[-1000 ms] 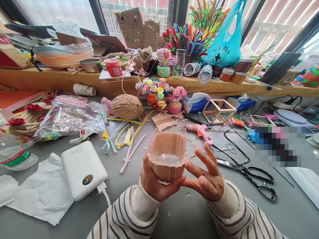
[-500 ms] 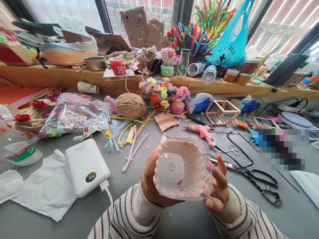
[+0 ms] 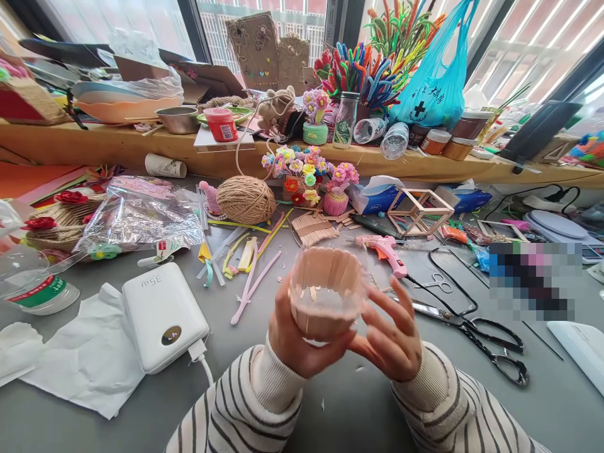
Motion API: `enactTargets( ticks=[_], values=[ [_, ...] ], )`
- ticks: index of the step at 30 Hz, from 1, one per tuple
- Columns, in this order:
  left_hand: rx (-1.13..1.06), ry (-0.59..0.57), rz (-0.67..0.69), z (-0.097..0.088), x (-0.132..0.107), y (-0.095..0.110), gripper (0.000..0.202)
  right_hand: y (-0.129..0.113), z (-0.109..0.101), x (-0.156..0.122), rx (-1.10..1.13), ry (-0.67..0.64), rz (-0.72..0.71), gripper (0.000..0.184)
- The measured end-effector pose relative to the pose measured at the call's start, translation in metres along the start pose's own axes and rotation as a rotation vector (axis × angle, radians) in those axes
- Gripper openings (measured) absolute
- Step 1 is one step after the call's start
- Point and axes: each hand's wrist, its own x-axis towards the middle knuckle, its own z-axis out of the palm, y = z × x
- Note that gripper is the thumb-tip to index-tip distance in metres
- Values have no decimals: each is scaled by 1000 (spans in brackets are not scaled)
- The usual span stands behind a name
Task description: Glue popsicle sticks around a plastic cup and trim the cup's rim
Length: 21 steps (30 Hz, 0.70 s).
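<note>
A clear plastic cup [image 3: 325, 289] clad in pale wooden sticks is held upright above the grey table [image 3: 358, 409], near the front middle. My left hand [image 3: 295, 336] cups it from below and from the left side. My right hand [image 3: 394, 333] steadies its right side with thumb and lower fingers, while the upper fingers spread out. Both sleeves are striped. A pink glue gun [image 3: 384, 248] lies just behind the cup, and loose wooden sticks [image 3: 314, 228] lie beyond it.
Black scissors [image 3: 476, 340] and small scissors [image 3: 436, 282] lie to the right. A white power bank [image 3: 163, 314] with cable, white paper [image 3: 80, 362] and a bottle [image 3: 40, 289] sit left. A twine ball [image 3: 245, 199], pipe-cleaner flowers [image 3: 306, 179] and a stick cube [image 3: 418, 211] stand behind.
Half a second ago the cup was tipped with its inside and bottom facing me; now it is turned back upright. My right fingers have spread again.
</note>
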Motion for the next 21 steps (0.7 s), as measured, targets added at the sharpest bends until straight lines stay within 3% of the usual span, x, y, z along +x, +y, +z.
enactTargets(
  ticks=[2,5,8,14,21],
  values=[
    [33,1,-106,3,5,3,87,3,3,5,0,-74,133,79],
    [-40,-103,-257,8,13,3,72,7,5,9,43,-205,284,94],
    [-88,-148,-318,12,16,1,68,10,5,9,54,-241,320,98],
    [-20,-125,-336,10,17,2,70,9,5,8,54,-290,338,96],
    [-20,-155,-388,8,20,5,70,10,4,10,108,-230,357,98]
  ],
)
